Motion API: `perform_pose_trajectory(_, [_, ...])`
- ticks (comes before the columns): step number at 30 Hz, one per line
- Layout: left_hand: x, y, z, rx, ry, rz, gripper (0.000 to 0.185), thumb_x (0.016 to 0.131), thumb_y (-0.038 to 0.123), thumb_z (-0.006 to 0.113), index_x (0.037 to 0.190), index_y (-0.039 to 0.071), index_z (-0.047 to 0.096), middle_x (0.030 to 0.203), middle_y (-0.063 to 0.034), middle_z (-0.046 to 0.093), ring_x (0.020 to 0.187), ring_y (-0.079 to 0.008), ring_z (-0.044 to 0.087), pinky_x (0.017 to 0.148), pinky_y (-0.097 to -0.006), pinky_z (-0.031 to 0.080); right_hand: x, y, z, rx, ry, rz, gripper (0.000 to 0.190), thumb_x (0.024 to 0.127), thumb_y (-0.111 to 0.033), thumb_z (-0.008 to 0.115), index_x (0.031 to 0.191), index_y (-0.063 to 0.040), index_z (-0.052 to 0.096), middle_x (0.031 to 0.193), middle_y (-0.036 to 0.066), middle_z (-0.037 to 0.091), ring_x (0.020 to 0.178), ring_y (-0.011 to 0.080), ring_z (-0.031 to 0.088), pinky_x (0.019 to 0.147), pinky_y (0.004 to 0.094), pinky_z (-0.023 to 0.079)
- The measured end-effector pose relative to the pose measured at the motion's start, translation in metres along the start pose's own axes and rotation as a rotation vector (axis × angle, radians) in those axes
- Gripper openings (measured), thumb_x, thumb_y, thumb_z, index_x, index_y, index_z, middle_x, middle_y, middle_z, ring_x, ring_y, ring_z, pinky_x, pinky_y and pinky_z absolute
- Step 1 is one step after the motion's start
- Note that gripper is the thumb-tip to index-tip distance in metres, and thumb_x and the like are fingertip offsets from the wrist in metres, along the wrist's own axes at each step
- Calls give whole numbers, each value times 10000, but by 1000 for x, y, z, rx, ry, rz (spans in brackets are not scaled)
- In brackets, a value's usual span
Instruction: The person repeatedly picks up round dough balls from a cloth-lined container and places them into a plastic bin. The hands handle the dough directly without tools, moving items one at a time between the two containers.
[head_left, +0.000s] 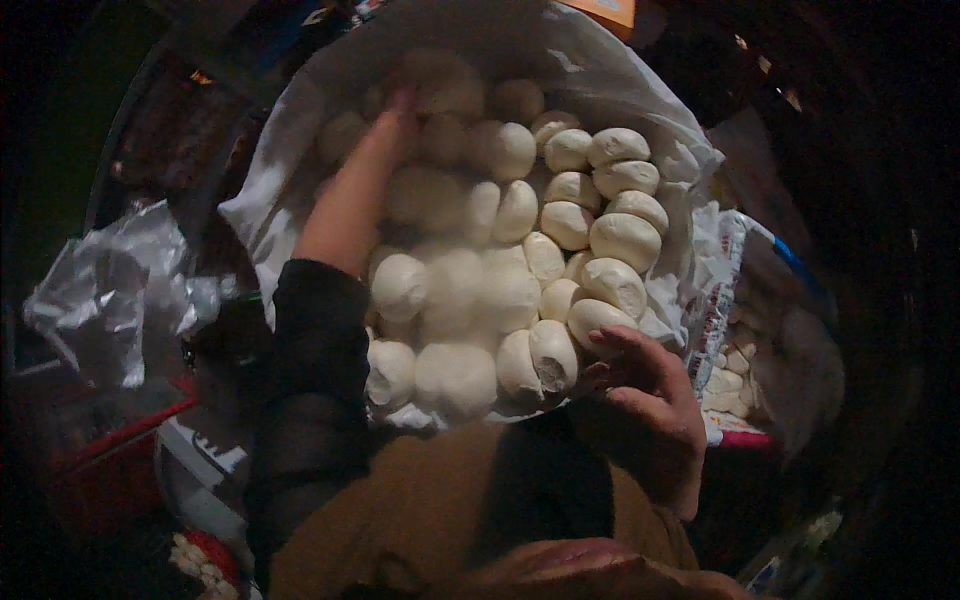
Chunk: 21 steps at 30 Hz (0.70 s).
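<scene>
Many round white steamed buns (517, 210) lie packed together in a container lined with a white cloth (266, 217). My left arm reaches over them to the far left part. My left hand (401, 97) is blurred by haze there, close to a large pale bun (442, 82), and I cannot make out its grip. At the near right rim, my right hand (660, 397) is curved with thumb and fingers apart. Its fingertips are against or just beside an outer bun (600, 324). Haze blurs the buns in the middle and far left.
Crumpled clear plastic (120, 292) lies at the left, above a red-edged container (120, 435). On the right stands an open printed bag (716, 307) with small pale pieces (731, 382) inside. An orange box (607, 11) is beyond the far rim.
</scene>
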<state>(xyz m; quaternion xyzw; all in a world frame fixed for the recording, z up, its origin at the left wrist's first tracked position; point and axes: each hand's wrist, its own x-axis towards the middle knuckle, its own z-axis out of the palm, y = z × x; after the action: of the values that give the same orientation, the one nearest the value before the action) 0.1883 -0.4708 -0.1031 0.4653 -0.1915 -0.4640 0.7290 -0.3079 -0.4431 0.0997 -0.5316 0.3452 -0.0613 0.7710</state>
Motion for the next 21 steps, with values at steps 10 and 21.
perform_pose_trajectory(10, [86, -1, -36, 743, 288, 11, 604, 934, 337, 640, 1403, 4, 455, 1320, -161, 573, 1163, -271, 577, 940, -428, 510, -45, 12, -38, -295, 17, -74, 613, 795, -103, 749, 1360, -25, 526, 1168, 124, 648, 1036, 214, 639, 899, 357, 513])
perform_pose_trajectory(21, [-12, 67, 58, 801, -42, 248, 516, 931, 230, 659, 1373, 10, 511, 1322, -114, 585, 1142, -226, 600, 959, -382, 488, -117, 118, -199, -242, 817, -52, 357, 918, -219, 665, 1202, -7, 621, 1035, 77, 682, 842, 144, 668, 786, 282, 529])
